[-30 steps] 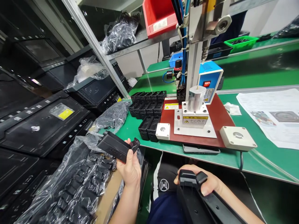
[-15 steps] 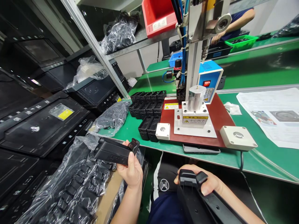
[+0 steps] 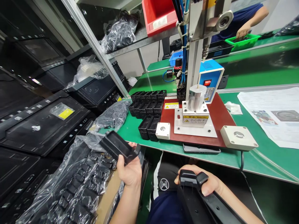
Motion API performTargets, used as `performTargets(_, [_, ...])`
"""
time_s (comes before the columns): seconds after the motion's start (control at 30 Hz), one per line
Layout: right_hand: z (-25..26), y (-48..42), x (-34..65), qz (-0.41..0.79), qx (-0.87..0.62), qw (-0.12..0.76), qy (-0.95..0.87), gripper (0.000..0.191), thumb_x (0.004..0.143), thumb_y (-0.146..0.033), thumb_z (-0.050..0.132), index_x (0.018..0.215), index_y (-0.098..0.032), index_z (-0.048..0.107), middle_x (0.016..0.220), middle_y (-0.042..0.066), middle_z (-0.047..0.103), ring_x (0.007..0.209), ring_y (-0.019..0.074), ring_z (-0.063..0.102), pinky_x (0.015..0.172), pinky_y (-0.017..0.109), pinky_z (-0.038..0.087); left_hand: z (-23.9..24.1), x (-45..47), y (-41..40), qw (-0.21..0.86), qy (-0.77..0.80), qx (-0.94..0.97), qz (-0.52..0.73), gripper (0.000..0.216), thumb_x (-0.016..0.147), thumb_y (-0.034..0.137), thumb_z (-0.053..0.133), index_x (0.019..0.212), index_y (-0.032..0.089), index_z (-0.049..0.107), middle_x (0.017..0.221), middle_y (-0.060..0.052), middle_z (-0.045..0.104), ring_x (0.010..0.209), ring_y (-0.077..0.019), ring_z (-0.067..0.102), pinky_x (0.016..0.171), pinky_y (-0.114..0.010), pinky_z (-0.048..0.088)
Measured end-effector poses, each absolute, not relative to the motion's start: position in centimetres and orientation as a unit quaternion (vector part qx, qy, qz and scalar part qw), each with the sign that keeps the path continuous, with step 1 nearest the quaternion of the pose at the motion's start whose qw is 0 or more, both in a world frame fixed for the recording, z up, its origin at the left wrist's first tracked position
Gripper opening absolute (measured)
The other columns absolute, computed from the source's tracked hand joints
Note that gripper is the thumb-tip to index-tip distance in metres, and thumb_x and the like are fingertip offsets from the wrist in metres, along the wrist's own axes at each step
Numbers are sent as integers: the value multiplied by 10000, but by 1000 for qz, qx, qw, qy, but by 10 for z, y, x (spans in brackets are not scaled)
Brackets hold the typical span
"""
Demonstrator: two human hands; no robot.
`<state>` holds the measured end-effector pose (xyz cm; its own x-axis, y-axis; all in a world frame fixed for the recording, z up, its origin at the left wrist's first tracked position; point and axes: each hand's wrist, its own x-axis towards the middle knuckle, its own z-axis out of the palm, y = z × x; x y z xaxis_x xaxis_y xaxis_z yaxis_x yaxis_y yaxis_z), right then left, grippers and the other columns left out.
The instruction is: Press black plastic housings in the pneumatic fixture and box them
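Observation:
My left hand is closed around a black plastic housing, holding it up above a plastic bag of like black parts at the lower left. My right hand rests in my lap, fingers wrapped round the top of a stack of black plastic parts that runs toward the bottom edge. Both hands sit below the front edge of the green bench.
A small press on a red-brown base stands on the bench, with white button boxes at its front corners. Rows of black housings sit left of it, papers at right. Black crates stack at left. Another person's arm reaches into a green bin behind.
My left hand has turned the black housing, tipping its far end up and showing its open side. The right hand has stayed still. The person behind has reached further into the green bin.

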<state>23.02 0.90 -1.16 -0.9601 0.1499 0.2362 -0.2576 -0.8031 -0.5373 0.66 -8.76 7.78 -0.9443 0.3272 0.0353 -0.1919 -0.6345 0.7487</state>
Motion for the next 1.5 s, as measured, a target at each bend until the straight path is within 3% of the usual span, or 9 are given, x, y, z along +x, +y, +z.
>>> performTargets(0.13, [-15, 9, 230, 944, 90, 103, -299, 697, 607, -266, 840, 1267, -193, 627, 1214, 177, 642, 1079, 263, 634, 931, 359, 469, 84, -7, -95, 318, 332, 10, 888, 417, 671, 412, 689, 961, 117, 634, 828, -78, 635, 667, -126, 615, 567, -191, 545])
performTargets(0.27, [-16, 11, 229, 939, 104, 102, -312, 717, 609, -279, 850, 1279, -182, 614, 1223, 173, 637, 1078, 266, 633, 922, 358, 471, 82, -12, -101, 459, 236, 38, 856, 364, 666, 396, 699, 846, 129, 530, 757, -38, 528, 568, -58, 511, 485, -119, 461])
performTargets(0.7, [-17, 10, 232, 944, 89, 97, -304, 689, 635, -291, 848, 1276, -182, 622, 1220, 184, 637, 1062, 290, 639, 913, 371, 489, 76, -16, -99, 503, 179, -6, 846, 333, 709, 378, 625, 880, 139, 468, 766, -30, 529, 577, -48, 531, 502, -99, 460])
performTargets(0.8, [-19, 11, 232, 946, 86, 95, -296, 696, 635, -282, 848, 1283, -175, 616, 1228, 192, 630, 1067, 291, 636, 910, 371, 489, 82, -27, -97, 440, 319, 12, 839, 389, 678, 410, 647, 913, 124, 526, 781, -58, 587, 593, -85, 559, 501, -153, 472])
performTargets(0.9, [-17, 12, 232, 943, 90, 96, -306, 703, 636, -285, 857, 1285, -171, 615, 1229, 200, 628, 1083, 291, 630, 924, 368, 480, 91, -54, -95, 281, 573, 120, 760, 442, 646, 472, 693, 916, 145, 569, 777, -62, 632, 622, -163, 599, 564, -270, 506])
performTargets(1.0, [-15, 11, 232, 943, 93, 103, -304, 690, 637, -290, 861, 1275, -173, 624, 1214, 193, 638, 1057, 273, 644, 914, 347, 483, 98, -91, -91, 27, 800, 292, 524, 359, 678, 493, 700, 704, 196, 501, 617, 22, 524, 573, -144, 519, 617, -284, 456])
performTargets(1.1, [-14, 9, 231, 948, 93, 101, -289, 679, 634, -276, 859, 1265, -173, 631, 1210, 188, 641, 1045, 262, 650, 906, 332, 487, 98, -121, -80, -159, 874, 365, 278, 413, 752, 472, 645, 622, 217, 348, 547, 57, 388, 543, -125, 431, 619, -270, 392])
performTargets(1.37, [-16, 9, 237, 954, 69, 94, -278, 683, 621, -240, 857, 1264, -187, 636, 1228, 175, 635, 1068, 263, 643, 920, 327, 484, 84, -143, -37, -177, 876, 416, 166, 241, 753, 386, 672, 865, 203, 563, 866, -81, 627, 744, -285, 624, 676, -404, 473])
performTargets(1.5, [-16, 9, 236, 952, 67, 101, -281, 687, 610, -248, 860, 1256, -169, 640, 1219, 183, 638, 1054, 266, 647, 906, 324, 489, 81, -126, -38, -243, 839, 442, 204, 418, 819, 379, 626, 1160, 154, 542, 1311, -208, 510, 1236, -392, 482, 976, -542, 421])
